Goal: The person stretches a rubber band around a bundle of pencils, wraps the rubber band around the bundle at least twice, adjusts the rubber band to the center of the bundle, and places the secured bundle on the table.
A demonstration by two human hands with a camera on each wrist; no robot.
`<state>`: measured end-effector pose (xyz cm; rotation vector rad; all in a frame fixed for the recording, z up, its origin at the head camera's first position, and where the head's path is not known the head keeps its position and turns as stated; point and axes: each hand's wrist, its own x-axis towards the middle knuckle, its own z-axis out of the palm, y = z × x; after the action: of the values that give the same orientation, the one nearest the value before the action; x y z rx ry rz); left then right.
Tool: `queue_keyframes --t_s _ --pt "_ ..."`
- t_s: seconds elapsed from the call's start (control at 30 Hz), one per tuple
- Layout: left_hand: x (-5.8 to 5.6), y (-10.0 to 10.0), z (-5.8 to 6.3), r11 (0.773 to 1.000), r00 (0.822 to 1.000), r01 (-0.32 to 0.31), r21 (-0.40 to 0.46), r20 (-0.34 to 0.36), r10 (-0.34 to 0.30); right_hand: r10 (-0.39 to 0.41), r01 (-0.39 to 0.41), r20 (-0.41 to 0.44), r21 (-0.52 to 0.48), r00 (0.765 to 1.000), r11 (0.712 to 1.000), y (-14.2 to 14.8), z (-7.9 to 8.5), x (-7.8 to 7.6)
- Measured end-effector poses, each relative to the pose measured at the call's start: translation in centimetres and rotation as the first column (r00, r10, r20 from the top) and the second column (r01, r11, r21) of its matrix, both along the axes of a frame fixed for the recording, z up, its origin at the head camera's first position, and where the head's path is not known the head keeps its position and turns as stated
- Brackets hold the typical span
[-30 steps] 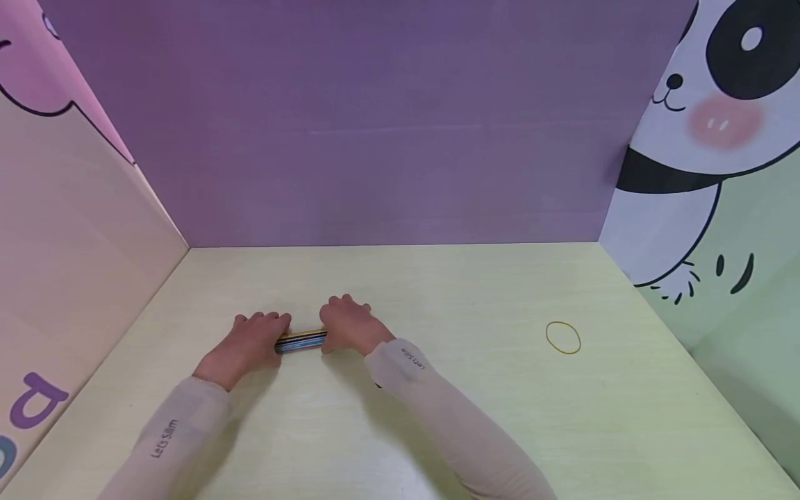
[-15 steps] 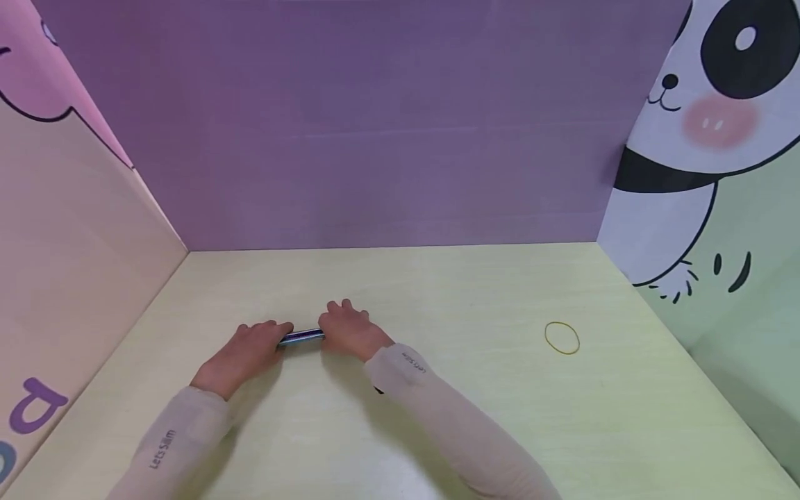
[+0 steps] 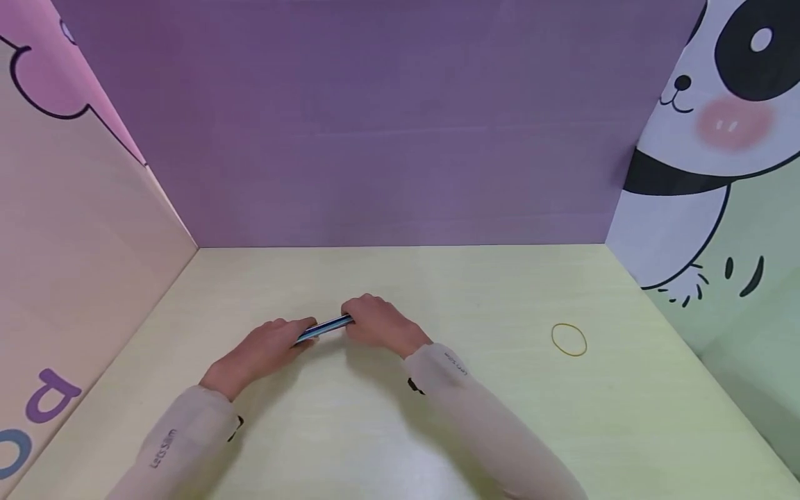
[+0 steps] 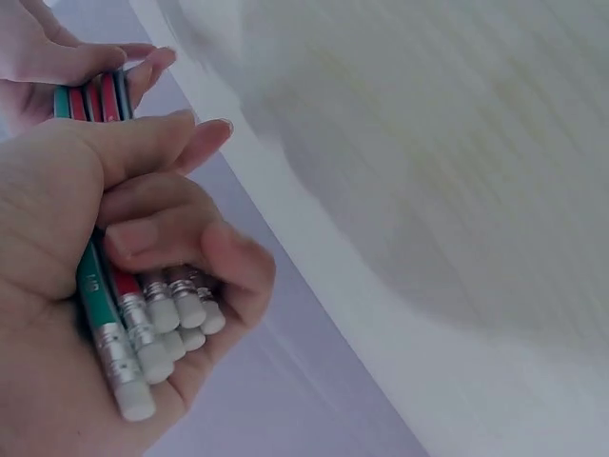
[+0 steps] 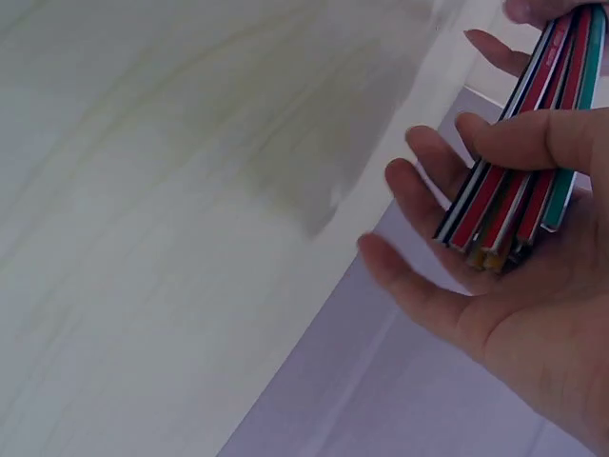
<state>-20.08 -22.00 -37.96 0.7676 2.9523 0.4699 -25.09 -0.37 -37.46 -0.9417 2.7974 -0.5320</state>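
Observation:
A bundle of pencils is held between both hands, tilted with its right end higher in the head view. My left hand grips one end; in the left wrist view its fingers curl round the bundle, and white erasers on metal ferrules poke out. My right hand holds the other end. Its thumb lies across red, green and dark pencils in the right wrist view, while its other fingers are partly extended beneath. The flat, uneven tips show there.
A yellow rubber band lies on the pale tabletop, to the right of both hands. A purple wall stands behind the table. Walls with cartoon prints, including a panda, flank it.
Both hands have moved a little to the right with the pencils. The bundle, nearly level before, now slants up toward the right hand. The rubber band stays on the table.

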Motion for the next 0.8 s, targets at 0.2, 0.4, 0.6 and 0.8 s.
queue_keyframes --t_s 0.2,0.4,0.6,0.8 --pt "0.2 1.9 0.1 0.990 0.989 0.061 0.129 0.126 -0.077 0.035 -0.032 0.017 -0.143 0.999 0.989 3.6 1.0 0.3" --pt "1.0 4.1 0.9 0.930 0.891 0.056 0.363 0.402 -0.210 0.076 -0.034 0.115 -0.329 0.990 0.944 7.4 2.1 0.9" --pt "1.9 6.6 1.4 0.848 0.759 -0.004 0.530 0.554 -0.342 0.170 -0.015 0.239 -0.536 0.956 0.844 10.5 3.0 1.9" --pt "2.5 8.6 1.3 0.777 0.668 -0.007 0.629 0.581 -0.464 0.111 0.037 0.220 -0.577 0.969 0.816 12.2 3.8 3.1"
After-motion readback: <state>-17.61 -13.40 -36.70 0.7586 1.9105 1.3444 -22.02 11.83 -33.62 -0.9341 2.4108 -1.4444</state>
